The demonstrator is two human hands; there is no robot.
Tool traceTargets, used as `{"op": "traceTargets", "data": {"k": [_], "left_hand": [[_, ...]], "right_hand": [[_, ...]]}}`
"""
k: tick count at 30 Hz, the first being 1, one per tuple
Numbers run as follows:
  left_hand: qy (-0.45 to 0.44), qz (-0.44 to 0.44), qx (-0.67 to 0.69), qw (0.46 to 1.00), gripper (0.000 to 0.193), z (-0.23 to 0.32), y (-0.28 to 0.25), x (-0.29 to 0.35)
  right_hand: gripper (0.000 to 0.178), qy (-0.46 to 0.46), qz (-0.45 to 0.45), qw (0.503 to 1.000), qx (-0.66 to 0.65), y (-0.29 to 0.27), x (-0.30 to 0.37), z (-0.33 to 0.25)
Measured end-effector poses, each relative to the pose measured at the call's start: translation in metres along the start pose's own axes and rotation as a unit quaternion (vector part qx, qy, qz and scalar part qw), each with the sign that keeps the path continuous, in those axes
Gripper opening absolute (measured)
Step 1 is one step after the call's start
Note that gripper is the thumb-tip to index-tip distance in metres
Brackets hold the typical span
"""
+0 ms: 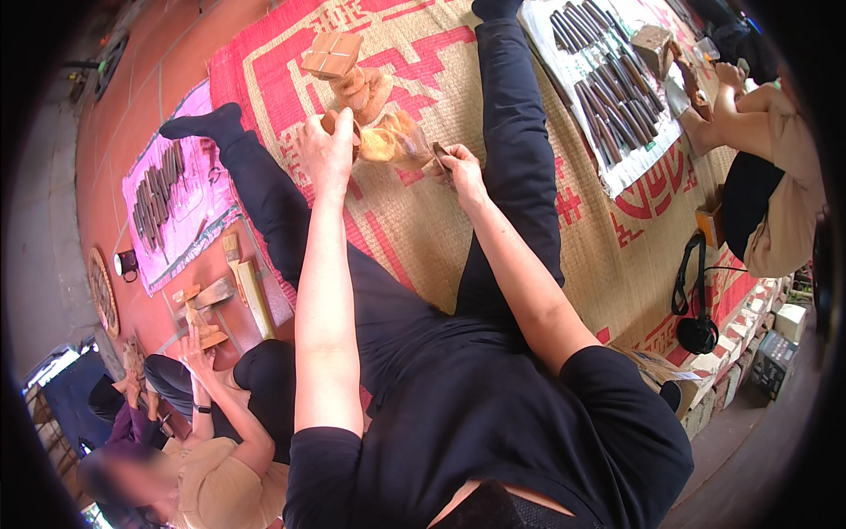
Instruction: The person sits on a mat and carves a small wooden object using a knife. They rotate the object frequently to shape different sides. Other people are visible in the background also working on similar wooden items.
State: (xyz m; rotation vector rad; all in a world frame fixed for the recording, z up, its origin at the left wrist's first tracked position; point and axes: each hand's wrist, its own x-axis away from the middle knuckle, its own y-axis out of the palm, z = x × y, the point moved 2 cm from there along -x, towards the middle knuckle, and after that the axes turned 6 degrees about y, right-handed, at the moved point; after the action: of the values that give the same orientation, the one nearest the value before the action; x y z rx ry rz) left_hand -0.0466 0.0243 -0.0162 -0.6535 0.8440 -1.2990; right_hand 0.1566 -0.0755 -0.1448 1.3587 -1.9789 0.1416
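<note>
I sit with my legs spread on a woven mat [423,238]. Between my feet, my left hand [329,154] is closed around a brown piece that looks like wood [354,139], mostly covered by the fingers. To its right, my right hand [464,175] pinches a small dark brown piece [439,152] whose kind I cannot make out. In the space between both hands lies a clear plastic bag [412,141] with something yellow in it [379,144]. Just beyond my left hand is a rounded orange-brown wooden carving [363,90], with a squarish wooden block [332,55] behind it.
Rows of dark-handled carving tools [617,106] lie on a white cloth at right, more tools [159,196] on a pink cloth at left. A brush [232,249] and a wooden mallet [254,300] lie beside my left leg. Other people sit at lower left and right.
</note>
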Motion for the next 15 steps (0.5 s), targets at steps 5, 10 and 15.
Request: {"op": "traceTargets", "data": {"k": [5,10,15], "left_hand": [[0.088,0.028,0.023,0.995,0.034,0.011,0.012,0.001],[0.086,-0.017,0.017,0.996,0.034,0.034,0.005,0.004],[0.106,-0.123,-0.028,0.986,0.071,0.039,0.003,-0.002]], "right_hand": [[0.003,0.001,0.002,1.000,-0.031,0.003,0.003,-0.001],[0.003,0.005,0.002,0.999,-0.045,0.003,0.004,-0.003],[0.003,0.002,0.002,0.999,-0.053,0.005,0.007,-0.005]]}}
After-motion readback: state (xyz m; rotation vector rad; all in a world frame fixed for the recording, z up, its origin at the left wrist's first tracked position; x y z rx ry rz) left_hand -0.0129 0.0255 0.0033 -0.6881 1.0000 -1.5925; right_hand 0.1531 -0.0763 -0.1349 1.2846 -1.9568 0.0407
